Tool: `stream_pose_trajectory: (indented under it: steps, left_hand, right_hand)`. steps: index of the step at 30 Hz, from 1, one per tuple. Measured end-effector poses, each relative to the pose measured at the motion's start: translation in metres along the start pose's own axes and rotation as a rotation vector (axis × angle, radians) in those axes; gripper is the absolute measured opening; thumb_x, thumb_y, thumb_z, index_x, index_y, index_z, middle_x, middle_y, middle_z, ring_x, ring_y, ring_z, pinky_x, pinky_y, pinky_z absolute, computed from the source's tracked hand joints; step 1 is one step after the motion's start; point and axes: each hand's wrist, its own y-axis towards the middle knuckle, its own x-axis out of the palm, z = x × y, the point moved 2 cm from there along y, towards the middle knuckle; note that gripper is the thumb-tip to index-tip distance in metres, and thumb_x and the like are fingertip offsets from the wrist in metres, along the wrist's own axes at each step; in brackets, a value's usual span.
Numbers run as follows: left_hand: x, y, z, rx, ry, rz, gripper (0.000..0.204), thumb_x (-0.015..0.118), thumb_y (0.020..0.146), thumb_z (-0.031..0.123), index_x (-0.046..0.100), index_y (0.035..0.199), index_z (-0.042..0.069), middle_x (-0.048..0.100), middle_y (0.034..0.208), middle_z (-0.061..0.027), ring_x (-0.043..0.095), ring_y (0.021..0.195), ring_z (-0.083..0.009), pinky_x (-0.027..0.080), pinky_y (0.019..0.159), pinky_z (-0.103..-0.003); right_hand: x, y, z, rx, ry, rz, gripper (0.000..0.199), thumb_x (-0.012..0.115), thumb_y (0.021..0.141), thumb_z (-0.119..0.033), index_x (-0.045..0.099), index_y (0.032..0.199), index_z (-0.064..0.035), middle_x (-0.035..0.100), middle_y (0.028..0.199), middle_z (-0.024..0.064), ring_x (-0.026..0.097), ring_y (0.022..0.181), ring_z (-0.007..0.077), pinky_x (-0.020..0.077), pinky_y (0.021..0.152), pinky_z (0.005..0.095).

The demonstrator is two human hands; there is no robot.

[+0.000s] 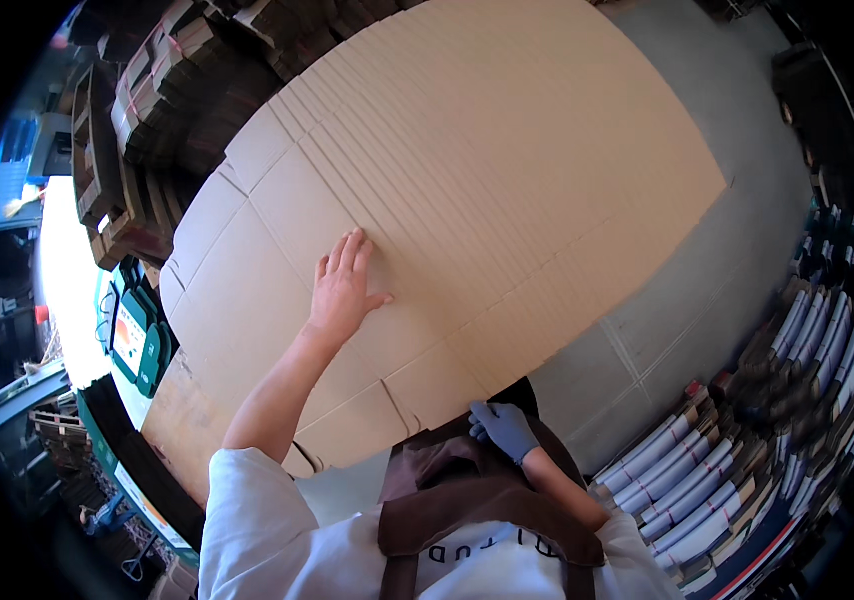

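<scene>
A large flat cardboard sheet [467, 170] is filling the centre and upper part of the frame, lying unfolded on a grey desk [737, 250]. Its surface is plain brown, matte and ribbed with fine corrugation lines, and scored creases and cut slots are dividing it into rectangular panels and flaps along its lower left edge. Stacks of flattened brown cardboard [147, 110], tied in bundles, are piling up at the upper left. Rows of bundled printed flat cartons [747, 470], white, blue and red at their edges, are standing in the lower right. A brown apron [467, 490] is hanging over a white shirt at the bottom centre. The bare left hand [344, 285] is pressing flat on the sheet at centre left, fingers straight and close together, thumb spread out. The right hand [503, 428], in a pale blue glove, is curling its fingers over the sheet's near edge just above the apron.
</scene>
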Motion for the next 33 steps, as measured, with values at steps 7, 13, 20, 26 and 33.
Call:
stream_pose_trajectory:
  steps: [7,13,20,26,33]
  left_hand:
    - [-0.005,0.003,0.009,-0.048,0.042,-0.056,0.092,0.089,0.068,0.033,0.044,0.141,0.002,0.035,0.155,-0.0145,0.033,0.144,-0.0313,0.032,0.114,-0.05]
    - [-0.015,0.02,0.026,-0.197,0.085,-0.226,0.094,0.088,0.069,0.031,0.04,0.145,0.005,0.032,0.158,-0.0101,0.03,0.147,-0.0293,0.026,0.117,-0.058]
    - [-0.002,0.01,0.006,-0.327,0.14,-0.09,0.068,0.078,0.081,0.02,0.047,0.14,0.008,0.038,0.156,-0.0102,0.036,0.142,-0.0311,0.033,0.112,-0.054]
    - [0.034,-0.01,0.276,0.118,-0.365,-0.006,0.012,0.069,0.084,0.0,0.06,0.092,0.003,0.063,0.089,-0.0106,0.062,0.086,-0.029,0.049,0.078,-0.04]
    - [0.204,-0.107,0.402,0.283,-0.398,-0.734,0.018,0.062,0.096,0.023,0.063,0.097,0.005,0.064,0.084,-0.0163,0.064,0.082,-0.0339,0.051,0.077,-0.042]
  right_hand:
    - [-0.081,-0.009,0.001,-0.162,-0.318,0.012,0.048,0.055,0.098,-0.047,0.071,0.092,-0.0017,0.072,0.078,0.0148,0.071,0.072,0.0283,0.054,0.07,0.0388]
    - [-0.173,-0.009,0.018,-0.352,-0.555,0.029,0.041,0.057,0.096,-0.044,0.069,0.089,-0.0056,0.07,0.086,0.0207,0.067,0.081,0.0411,0.0514,0.073,0.0496]
    - [-0.276,-0.025,0.021,-0.494,-0.507,0.186,0.033,0.06,0.094,-0.041,0.068,0.093,-0.0086,0.07,0.088,0.0191,0.067,0.083,0.0404,0.0515,0.074,0.0504]
    - [-0.34,-0.046,0.132,-0.272,-0.374,0.44,0.029,0.062,0.093,-0.039,0.068,0.097,-0.0112,0.071,0.09,0.0169,0.067,0.086,0.039,0.0519,0.075,0.0496]
    - [-0.333,-0.063,0.225,-0.245,-0.112,0.575,0.026,0.061,0.095,-0.034,0.069,0.1,-0.0102,0.072,0.096,0.0156,0.068,0.089,0.0378,0.053,0.078,0.0465]
